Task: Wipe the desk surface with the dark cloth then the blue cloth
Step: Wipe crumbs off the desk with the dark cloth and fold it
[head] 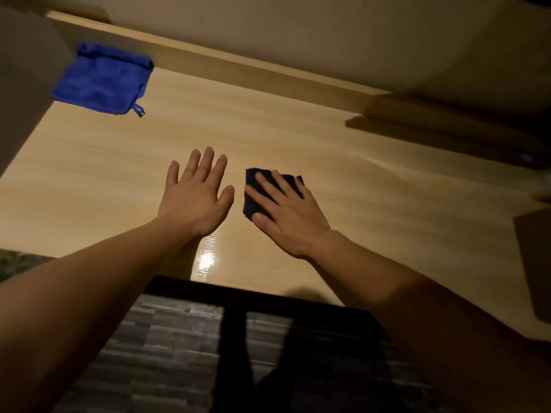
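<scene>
The light wooden desk fills the middle of the head view. A dark folded cloth lies near its centre, and my right hand presses flat on top of it, fingers spread, covering most of it. Just to the left of the cloth, my left hand rests flat and open on the bare desk, holding nothing. A blue cloth with a small loop at one corner lies at the far left corner of the desk, well away from both hands.
A pale wall or panel runs along the desk's far edge. A dark object sits at the back right, and a brownish box-like shape is at the right edge. Below the near edge are a dark frame and grey floor.
</scene>
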The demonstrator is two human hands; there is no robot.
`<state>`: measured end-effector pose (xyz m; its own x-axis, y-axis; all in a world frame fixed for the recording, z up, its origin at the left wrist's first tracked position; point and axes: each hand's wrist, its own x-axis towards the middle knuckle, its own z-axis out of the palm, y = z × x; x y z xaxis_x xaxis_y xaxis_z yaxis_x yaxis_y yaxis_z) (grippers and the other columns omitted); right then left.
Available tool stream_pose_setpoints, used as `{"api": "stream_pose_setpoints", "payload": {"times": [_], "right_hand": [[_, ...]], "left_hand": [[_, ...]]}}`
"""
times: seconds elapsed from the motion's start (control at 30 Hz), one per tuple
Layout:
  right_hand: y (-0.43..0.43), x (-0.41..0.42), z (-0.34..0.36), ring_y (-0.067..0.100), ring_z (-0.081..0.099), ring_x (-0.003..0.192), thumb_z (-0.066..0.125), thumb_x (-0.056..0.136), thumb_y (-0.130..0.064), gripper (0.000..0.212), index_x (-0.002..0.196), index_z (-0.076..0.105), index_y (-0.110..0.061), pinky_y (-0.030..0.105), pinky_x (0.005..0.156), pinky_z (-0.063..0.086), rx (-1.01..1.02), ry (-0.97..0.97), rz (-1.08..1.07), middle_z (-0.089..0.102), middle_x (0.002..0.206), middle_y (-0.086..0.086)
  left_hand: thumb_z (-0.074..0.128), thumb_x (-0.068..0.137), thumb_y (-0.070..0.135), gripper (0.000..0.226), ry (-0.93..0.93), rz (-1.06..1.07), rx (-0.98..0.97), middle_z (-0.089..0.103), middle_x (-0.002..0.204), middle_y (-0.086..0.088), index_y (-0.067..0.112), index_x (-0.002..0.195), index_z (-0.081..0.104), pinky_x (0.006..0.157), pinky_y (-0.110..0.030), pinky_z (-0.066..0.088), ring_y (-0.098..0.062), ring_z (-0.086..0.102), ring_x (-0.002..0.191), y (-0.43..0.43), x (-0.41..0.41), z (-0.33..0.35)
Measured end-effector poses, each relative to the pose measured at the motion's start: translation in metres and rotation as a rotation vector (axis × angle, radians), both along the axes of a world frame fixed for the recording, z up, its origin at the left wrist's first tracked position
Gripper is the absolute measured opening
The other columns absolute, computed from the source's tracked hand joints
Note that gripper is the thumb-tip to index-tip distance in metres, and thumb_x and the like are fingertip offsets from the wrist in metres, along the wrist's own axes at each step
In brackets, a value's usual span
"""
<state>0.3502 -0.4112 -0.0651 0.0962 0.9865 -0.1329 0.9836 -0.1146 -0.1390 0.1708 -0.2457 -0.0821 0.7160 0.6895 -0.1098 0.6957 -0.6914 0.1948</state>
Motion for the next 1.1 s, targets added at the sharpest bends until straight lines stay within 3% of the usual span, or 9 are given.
{"api": "stream_pose_setpoints", "payload": {"times": [0.3,0.5,0.6,0.67,0.77,0.83,0.9,0.97,1.1], "right_hand": [[-0.073,-0.078,0.003,0.014,0.004,0.160,0.029,0.110,-0.049,0.057,0.164,0.025,-0.032,0.045,0.125,0.010,0.034,0.084,0.018,0.015,0.173,-0.006],[-0.110,-0.112,0.017,0.005,0.029,0.153,0.038,0.107,-0.043,0.048,0.151,0.054,-0.028,0.038,0.119,0.022,0.079,0.507,-0.159,0.046,0.160,-0.010],[-0.127,-0.108,0.031,-0.001,0.067,0.104,0.044,0.104,-0.043,0.040,0.135,0.067,-0.032,0.027,0.088,0.050,0.142,0.931,-0.364,0.075,0.112,-0.019],[-0.130,-0.092,0.042,0.007,0.068,0.076,0.043,0.099,-0.055,0.039,0.116,0.073,-0.037,0.032,0.069,0.052,0.191,1.076,-0.513,0.076,0.091,-0.012],[-0.118,-0.045,0.055,0.024,0.072,0.079,0.044,0.096,-0.059,0.042,0.110,0.074,-0.032,0.042,0.072,0.055,0.385,1.025,-0.629,0.078,0.091,0.008],[-0.098,-0.003,0.060,0.009,0.070,0.079,0.045,0.102,-0.050,0.041,0.125,0.071,-0.027,0.031,0.072,0.056,0.461,0.908,-0.620,0.077,0.096,0.001],[-0.072,0.044,0.061,0.006,0.068,0.098,0.044,0.107,-0.038,0.043,0.140,0.064,-0.019,0.027,0.089,0.054,0.452,0.729,-0.562,0.075,0.118,0.003],[-0.043,0.088,0.056,0.020,0.061,0.126,0.041,0.108,-0.034,0.045,0.146,0.059,-0.015,0.044,0.110,0.044,0.396,0.527,-0.503,0.066,0.139,0.008],[0.008,0.151,0.040,0.021,0.040,0.148,0.035,0.111,-0.039,0.048,0.151,0.053,-0.020,0.040,0.111,0.026,0.277,0.273,-0.385,0.052,0.156,0.003]], "left_hand": [[0.012,0.103,0.065,0.074,-0.034,-0.051,-0.084,0.002,0.179,-0.012,0.030,0.169,0.009,0.127,-0.061,-0.003,-0.031,-0.006,0.164,0.002,-0.001,0.009],[0.018,0.105,0.058,0.073,-0.192,-0.076,-0.149,0.009,0.179,-0.007,0.024,0.169,0.015,0.130,-0.057,0.001,-0.024,0.001,0.164,-0.039,0.028,0.023],[0.019,0.105,0.058,0.071,-0.243,-0.059,-0.201,0.008,0.179,-0.005,0.026,0.169,0.017,0.129,-0.057,0.002,-0.023,0.001,0.164,-0.054,0.054,0.023],[0.019,0.106,0.058,0.070,-0.227,-0.030,-0.226,0.005,0.179,-0.004,0.029,0.169,0.014,0.129,-0.057,-0.002,-0.023,-0.002,0.164,-0.061,0.066,0.019],[0.010,0.104,0.063,0.073,-0.109,-0.044,-0.163,-0.003,0.179,-0.004,0.031,0.170,0.004,0.128,-0.058,-0.009,-0.025,-0.011,0.164,-0.071,0.071,0.008],[0.006,0.104,0.066,0.075,-0.067,-0.044,-0.100,-0.006,0.179,-0.004,0.031,0.170,0.000,0.128,-0.058,-0.010,-0.026,-0.015,0.163,-0.074,0.071,0.004],[0.004,0.104,0.067,0.074,-0.060,-0.029,-0.073,-0.006,0.179,-0.003,0.033,0.170,-0.002,0.128,-0.059,-0.009,-0.025,-0.016,0.163,-0.076,0.072,0.002],[0.004,0.104,0.067,0.073,-0.055,-0.014,-0.053,-0.007,0.179,-0.003,0.035,0.169,-0.002,0.128,-0.058,-0.010,-0.024,-0.016,0.163,-0.077,0.074,0.001],[0.006,0.104,0.067,0.072,-0.039,-0.004,-0.026,-0.008,0.178,-0.001,0.037,0.169,-0.003,0.129,-0.057,-0.010,-0.021,-0.017,0.162,-0.078,0.075,-0.002]]}}
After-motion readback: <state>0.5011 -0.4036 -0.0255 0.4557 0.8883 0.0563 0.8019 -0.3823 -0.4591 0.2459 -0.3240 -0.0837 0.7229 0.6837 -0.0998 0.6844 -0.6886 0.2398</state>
